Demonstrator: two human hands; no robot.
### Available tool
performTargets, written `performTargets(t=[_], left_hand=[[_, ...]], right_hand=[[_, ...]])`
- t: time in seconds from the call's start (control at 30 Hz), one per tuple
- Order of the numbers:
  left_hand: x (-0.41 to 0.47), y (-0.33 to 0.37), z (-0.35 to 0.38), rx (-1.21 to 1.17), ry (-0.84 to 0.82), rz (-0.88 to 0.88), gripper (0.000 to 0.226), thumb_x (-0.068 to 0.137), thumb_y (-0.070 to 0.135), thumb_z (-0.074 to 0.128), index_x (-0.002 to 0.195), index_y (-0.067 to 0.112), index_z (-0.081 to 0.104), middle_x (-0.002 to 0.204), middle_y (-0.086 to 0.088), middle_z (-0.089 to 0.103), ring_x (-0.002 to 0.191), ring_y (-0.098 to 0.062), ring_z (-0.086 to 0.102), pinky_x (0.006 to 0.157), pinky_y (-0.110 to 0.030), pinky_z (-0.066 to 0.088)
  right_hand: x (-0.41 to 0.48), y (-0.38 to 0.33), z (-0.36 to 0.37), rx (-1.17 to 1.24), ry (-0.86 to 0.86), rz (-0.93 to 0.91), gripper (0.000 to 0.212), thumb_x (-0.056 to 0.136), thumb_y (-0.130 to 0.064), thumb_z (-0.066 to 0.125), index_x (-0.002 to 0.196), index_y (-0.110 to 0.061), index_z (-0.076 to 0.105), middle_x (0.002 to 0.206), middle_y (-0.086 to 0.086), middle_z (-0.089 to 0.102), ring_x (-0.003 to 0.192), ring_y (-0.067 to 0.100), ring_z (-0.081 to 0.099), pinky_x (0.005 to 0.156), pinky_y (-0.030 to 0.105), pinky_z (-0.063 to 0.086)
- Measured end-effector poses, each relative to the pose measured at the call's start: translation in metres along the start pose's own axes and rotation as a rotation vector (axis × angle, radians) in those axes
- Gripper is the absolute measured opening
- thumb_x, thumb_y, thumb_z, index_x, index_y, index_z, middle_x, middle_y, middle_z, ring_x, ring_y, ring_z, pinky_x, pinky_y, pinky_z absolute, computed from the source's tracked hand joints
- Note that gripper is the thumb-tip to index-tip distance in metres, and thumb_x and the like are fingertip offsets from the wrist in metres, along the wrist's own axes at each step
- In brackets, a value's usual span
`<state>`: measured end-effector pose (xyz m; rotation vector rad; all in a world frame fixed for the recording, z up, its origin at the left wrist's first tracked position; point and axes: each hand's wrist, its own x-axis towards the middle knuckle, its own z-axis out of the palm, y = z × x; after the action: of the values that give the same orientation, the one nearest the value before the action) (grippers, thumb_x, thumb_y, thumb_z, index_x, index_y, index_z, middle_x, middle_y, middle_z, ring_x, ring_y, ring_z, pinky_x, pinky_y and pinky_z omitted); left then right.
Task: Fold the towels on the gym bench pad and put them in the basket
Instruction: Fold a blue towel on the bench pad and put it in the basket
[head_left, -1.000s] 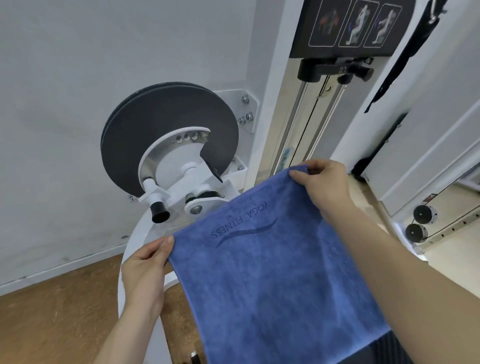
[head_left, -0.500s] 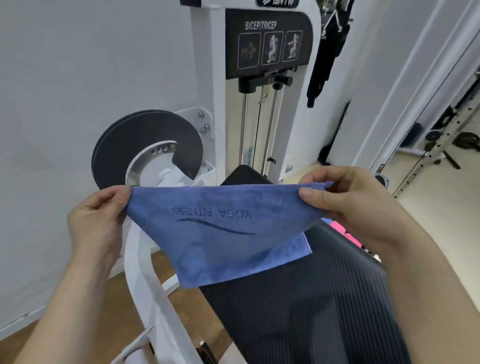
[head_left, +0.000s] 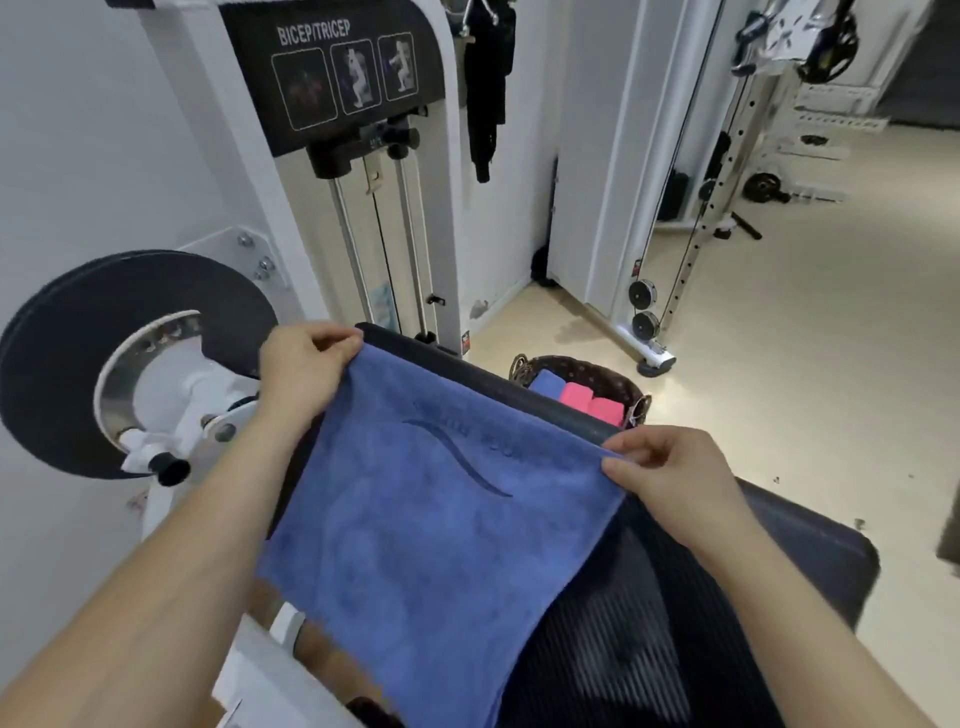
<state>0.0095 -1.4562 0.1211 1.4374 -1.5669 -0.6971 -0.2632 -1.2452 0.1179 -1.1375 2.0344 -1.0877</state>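
Lower now than half a second ago, the blue terry towel (head_left: 441, 519) with a stitched wave mark no longer hangs in the air in front of the machine; it is spread out over the black ribbed gym bench pad (head_left: 675, 649). Its near part covers the left side of the pad, and one near corner reaches past the pad's left edge, above the white frame. Whether the cloth lies flat on the pad all along, I cannot tell.

Both bare forearms reach forward over it. The left hand (head_left: 301, 374) pinches the towel's far left corner between thumb and fingers, close to the pad's far end. The right hand (head_left: 670, 478) pinches the far right corner the same way, over the pad's right side, so the far edge runs taut between the two hands.

Just beyond the pad, on the pale floor, stands a dark woven basket (head_left: 587, 366). Inside it are a folded blue towel (head_left: 546, 385) and two pink folded towels (head_left: 589, 402), side by side.

To the left sits a big black disc (head_left: 130, 312) on a white hub. Behind it rises the white machine with a black BICEP/TRICEP panel (head_left: 337, 73). Farther right stands a white cable rack (head_left: 727, 171).
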Motion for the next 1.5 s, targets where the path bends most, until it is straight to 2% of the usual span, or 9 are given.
performTargets(t=[0.1, 0.27, 0.53, 0.77, 0.9, 1.13, 1.3, 1.4, 1.5], left_hand=[[0.005, -0.021, 0.047, 0.127, -0.131, -0.005, 0.012, 0.086, 0.01, 0.069, 0.093, 0.015, 0.076, 0.085, 0.0, 0.071, 0.08, -0.017, 0.065, 0.086, -0.03, 0.051], [0.023, -0.029, 0.077, 0.122, -0.135, 0.001, 0.015, 0.086, 0.008, 0.066, 0.087, 0.02, 0.075, 0.085, 0.0, 0.072, 0.079, -0.013, 0.062, 0.086, -0.032, 0.051], [0.04, -0.03, 0.105, 0.07, -0.143, -0.058, 0.015, 0.088, 0.012, 0.067, 0.088, 0.026, 0.075, 0.089, 0.007, 0.07, 0.089, -0.012, 0.063, 0.086, -0.025, 0.048], [0.044, -0.03, 0.107, -0.125, -0.103, -0.135, 0.018, 0.085, 0.013, 0.071, 0.079, 0.029, 0.072, 0.082, 0.009, 0.07, 0.078, -0.004, 0.062, 0.082, -0.023, 0.049], [0.044, -0.03, 0.104, -0.205, -0.104, -0.191, 0.017, 0.08, 0.011, 0.076, 0.077, 0.027, 0.074, 0.083, 0.005, 0.073, 0.075, -0.003, 0.065, 0.075, -0.02, 0.049], [0.051, -0.025, 0.112, -0.165, -0.103, -0.171, 0.015, 0.077, 0.015, 0.08, 0.075, 0.029, 0.074, 0.079, 0.007, 0.074, 0.081, -0.008, 0.069, 0.083, -0.026, 0.055], [0.036, -0.026, 0.101, -0.187, -0.093, -0.124, 0.02, 0.082, 0.02, 0.076, 0.097, 0.032, 0.071, 0.094, 0.009, 0.07, 0.092, -0.008, 0.065, 0.089, -0.028, 0.053], [-0.001, -0.027, 0.069, -0.161, -0.042, -0.112, 0.018, 0.086, 0.016, 0.071, 0.094, 0.032, 0.07, 0.091, 0.012, 0.069, 0.084, -0.003, 0.062, 0.082, -0.021, 0.051], [-0.06, -0.047, 0.029, -0.026, -0.061, -0.162, 0.016, 0.089, 0.017, 0.067, 0.086, 0.033, 0.07, 0.085, 0.017, 0.068, 0.081, 0.003, 0.062, 0.072, -0.013, 0.045]], right_hand=[[0.011, 0.026, 0.007, -0.282, 0.072, -0.009, 0.015, 0.084, -0.012, 0.067, 0.078, -0.024, 0.073, 0.071, -0.013, 0.061, 0.073, 0.013, 0.059, 0.064, 0.023, 0.039], [0.023, 0.032, 0.01, -0.449, 0.107, -0.064, 0.011, 0.085, -0.014, 0.064, 0.082, -0.021, 0.071, 0.073, -0.008, 0.059, 0.08, 0.021, 0.059, 0.067, 0.029, 0.04], [0.052, 0.03, 0.001, -0.363, 0.087, 0.018, 0.011, 0.081, -0.015, 0.069, 0.079, -0.025, 0.067, 0.075, -0.01, 0.062, 0.078, 0.016, 0.057, 0.066, 0.025, 0.035], [0.066, 0.029, -0.007, -0.2, 0.007, 0.081, 0.016, 0.084, -0.014, 0.063, 0.077, -0.016, 0.077, 0.077, -0.004, 0.072, 0.077, 0.014, 0.064, 0.072, 0.029, 0.05], [0.07, 0.033, -0.009, -0.132, 0.129, 0.052, 0.012, 0.082, -0.014, 0.07, 0.072, -0.018, 0.075, 0.073, -0.009, 0.07, 0.07, 0.005, 0.06, 0.062, 0.02, 0.044], [0.078, 0.046, 0.007, -0.355, 0.393, -0.104, 0.014, 0.091, -0.016, 0.06, 0.09, -0.016, 0.074, 0.088, 0.001, 0.066, 0.079, 0.016, 0.051, 0.07, 0.027, 0.03], [0.078, 0.065, 0.022, -0.502, 0.455, -0.215, 0.017, 0.092, -0.011, 0.057, 0.097, -0.007, 0.073, 0.096, 0.01, 0.064, 0.093, 0.031, 0.054, 0.069, 0.033, 0.037], [0.065, 0.058, 0.023, -0.469, 0.585, -0.439, 0.021, 0.086, -0.002, 0.062, 0.104, -0.007, 0.072, 0.102, 0.012, 0.063, 0.094, 0.035, 0.053, 0.073, 0.041, 0.04], [0.022, 0.047, 0.036, -0.494, 0.382, -0.778, 0.014, 0.083, -0.004, 0.062, 0.092, -0.006, 0.072, 0.089, 0.01, 0.062, 0.074, 0.033, 0.052, 0.062, 0.04, 0.042]])
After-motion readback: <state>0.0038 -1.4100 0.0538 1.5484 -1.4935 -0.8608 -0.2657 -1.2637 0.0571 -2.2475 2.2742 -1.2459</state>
